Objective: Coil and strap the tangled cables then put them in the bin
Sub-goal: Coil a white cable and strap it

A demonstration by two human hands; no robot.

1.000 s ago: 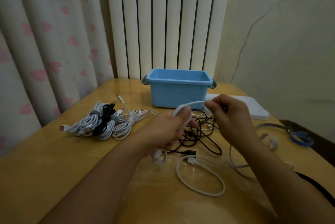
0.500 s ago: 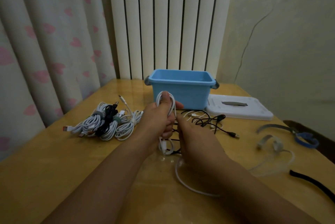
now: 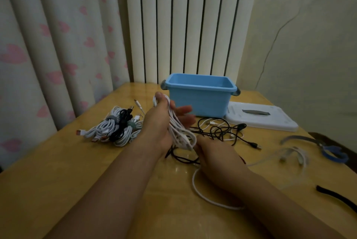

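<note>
Coiling: thin white charging cable [image 3: 179, 132] looped over left hand [image 3: 162, 122] — fingers straight, thumb pinning loops.
Right hand [image 3: 216, 153]: grip hidden.
Done: strapped bundles [image 3: 114, 128] left of hand.
Left: black tangle [image 3: 222, 130], blue plastic bin [image 3: 199, 99] — apparently empty.

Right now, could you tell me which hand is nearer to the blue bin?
Left. The left hand is raised just left of the blue bin, its fingertips almost at the front wall. The right hand sits lower on the table, well in front of it.
</note>
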